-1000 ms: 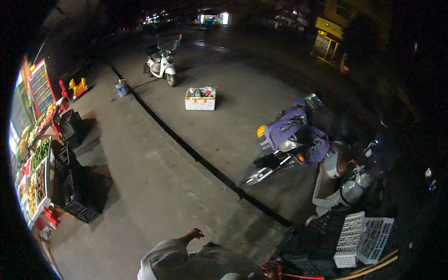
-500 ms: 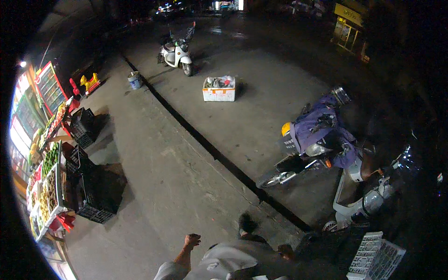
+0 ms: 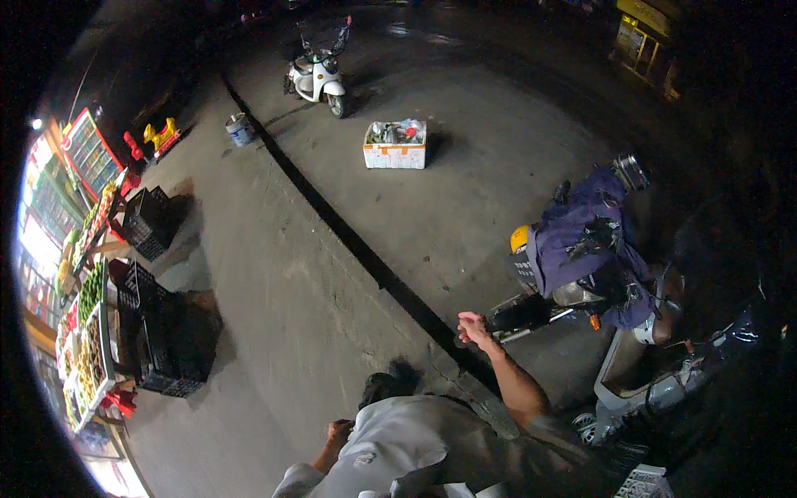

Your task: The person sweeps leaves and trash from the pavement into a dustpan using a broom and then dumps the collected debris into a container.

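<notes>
My right hand reaches forward over the dark channel in the pavement, its fingers stretched and nothing in them. In the view it appears beside the rear wheel area of a parked motorcycle draped with a purple cover. Down by the left side of my grey shirt is my left hand. Its fingers are partly hidden by the shirt, and no object shows in it. A dark shoe shows ahead of the shirt.
A white foam box holding mixed items stands ahead, with a white scooter beyond. A bucket stands beside the channel. At left are black crates and a produce stand; another scooter is at right.
My right hand has swung forward and up from beside my body. My left hand has dropped back against the shirt. The foam box and motorcycle sit slightly differently in view as I move.
</notes>
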A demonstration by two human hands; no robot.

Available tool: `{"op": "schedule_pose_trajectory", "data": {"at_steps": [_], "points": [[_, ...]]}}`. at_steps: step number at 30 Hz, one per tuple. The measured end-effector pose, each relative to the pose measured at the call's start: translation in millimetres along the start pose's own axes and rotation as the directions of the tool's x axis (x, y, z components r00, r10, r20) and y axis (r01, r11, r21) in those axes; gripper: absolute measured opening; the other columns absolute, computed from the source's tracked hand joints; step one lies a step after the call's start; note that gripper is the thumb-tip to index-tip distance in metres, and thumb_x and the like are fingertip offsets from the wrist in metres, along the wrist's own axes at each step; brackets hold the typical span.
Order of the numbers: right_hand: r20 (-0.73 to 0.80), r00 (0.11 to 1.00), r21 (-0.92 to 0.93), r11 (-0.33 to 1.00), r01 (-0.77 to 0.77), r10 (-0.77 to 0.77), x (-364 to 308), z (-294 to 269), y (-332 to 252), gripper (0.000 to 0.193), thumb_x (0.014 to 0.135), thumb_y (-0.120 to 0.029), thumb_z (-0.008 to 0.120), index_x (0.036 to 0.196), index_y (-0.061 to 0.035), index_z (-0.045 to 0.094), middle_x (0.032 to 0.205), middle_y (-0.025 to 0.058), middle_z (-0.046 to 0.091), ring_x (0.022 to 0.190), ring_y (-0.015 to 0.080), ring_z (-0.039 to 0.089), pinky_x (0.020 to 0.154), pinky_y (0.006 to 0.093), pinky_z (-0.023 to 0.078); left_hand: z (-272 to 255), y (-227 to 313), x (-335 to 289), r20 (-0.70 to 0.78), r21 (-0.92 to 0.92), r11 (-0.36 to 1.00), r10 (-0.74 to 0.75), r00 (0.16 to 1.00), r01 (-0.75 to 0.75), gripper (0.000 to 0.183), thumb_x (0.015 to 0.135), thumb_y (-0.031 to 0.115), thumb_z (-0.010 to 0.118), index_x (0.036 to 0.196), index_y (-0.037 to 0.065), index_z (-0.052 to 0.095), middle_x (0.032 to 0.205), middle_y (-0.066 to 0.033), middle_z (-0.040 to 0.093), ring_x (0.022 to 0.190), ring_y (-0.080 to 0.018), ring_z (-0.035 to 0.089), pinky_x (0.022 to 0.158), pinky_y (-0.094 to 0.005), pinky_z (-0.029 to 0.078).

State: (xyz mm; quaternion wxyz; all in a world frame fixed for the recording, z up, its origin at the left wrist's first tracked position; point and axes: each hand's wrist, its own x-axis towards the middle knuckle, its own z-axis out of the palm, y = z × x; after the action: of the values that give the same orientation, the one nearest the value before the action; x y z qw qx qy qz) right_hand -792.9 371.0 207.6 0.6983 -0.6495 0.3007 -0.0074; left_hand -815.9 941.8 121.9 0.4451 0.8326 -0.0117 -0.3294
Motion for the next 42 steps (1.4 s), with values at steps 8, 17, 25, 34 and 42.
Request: {"op": "schedule_pose_trajectory", "data": {"at_steps": [8,17,25,34,42], "points": [[0.089,0.995,0.139,0.989,-0.058,0.046,90,-87,105,0.022,0.099,-0.015,0.052,0.078,-0.0058,0.055,0.061,0.0059,0.055,0.048,0.0180,0.057,0.042,0.0340,0.045,-23,100,226,0.295,-0.599,0.687,-0.287,0.911,0.411,0.027,0.087,0.025,0.073,0.102,0.003,0.068,0.092,-0.0100,0.072,0.073,-0.0238,0.069,0.059,-0.0363,0.054],[-0.357,0.558,0.502,0.658,-0.562,0.749,25,-153,202,0.020,0.100,-0.029,0.052,0.106,-0.0103,0.057,0.097,0.0142,0.059,0.077,0.0303,0.060,0.069,0.0405,0.051,-36,274,543,0.293,0.183,0.967,0.119,0.949,-0.178,0.034,0.091,0.042,0.064,0.084,0.009,0.071,0.074,-0.0064,0.070,0.060,-0.0198,0.067,0.058,-0.0382,0.056],[-0.253,0.772,0.398,0.790,-0.467,0.584,194,-140,98,0.020,0.100,-0.028,0.052,0.109,-0.0099,0.057,0.098,0.0144,0.059,0.078,0.0300,0.060,0.070,0.0397,0.051,-26,496,654,0.189,-0.205,0.973,0.149,0.971,-0.110,0.019,0.092,0.017,0.063,0.099,0.002,0.071,0.087,-0.0058,0.070,0.076,-0.0185,0.067,0.065,-0.0319,0.055],[0.092,0.927,0.378,0.849,-0.370,0.363,524,-216,99,0.021,0.100,-0.027,0.053,0.111,-0.0095,0.057,0.100,0.0146,0.059,0.079,0.0297,0.060,0.071,0.0389,0.051,24,288,790,0.266,-0.409,0.876,-0.152,0.952,0.255,0.034,0.085,0.040,0.067,0.076,0.007,0.070,0.071,-0.0089,0.070,0.059,-0.0242,0.067,0.052,-0.0375,0.050],[0.529,0.783,0.684,0.381,-0.622,0.328,744,-327,27,0.017,0.096,-0.024,0.059,0.106,-0.0097,0.059,0.094,0.0131,0.060,0.073,0.0257,0.059,0.065,0.0376,0.048,90,365,864,0.037,-0.264,0.943,-0.199,0.979,0.201,0.039,0.090,0.041,0.063,0.101,0.004,0.073,0.098,-0.0097,0.073,0.087,-0.0255,0.068,0.075,-0.0357,0.053]]}}
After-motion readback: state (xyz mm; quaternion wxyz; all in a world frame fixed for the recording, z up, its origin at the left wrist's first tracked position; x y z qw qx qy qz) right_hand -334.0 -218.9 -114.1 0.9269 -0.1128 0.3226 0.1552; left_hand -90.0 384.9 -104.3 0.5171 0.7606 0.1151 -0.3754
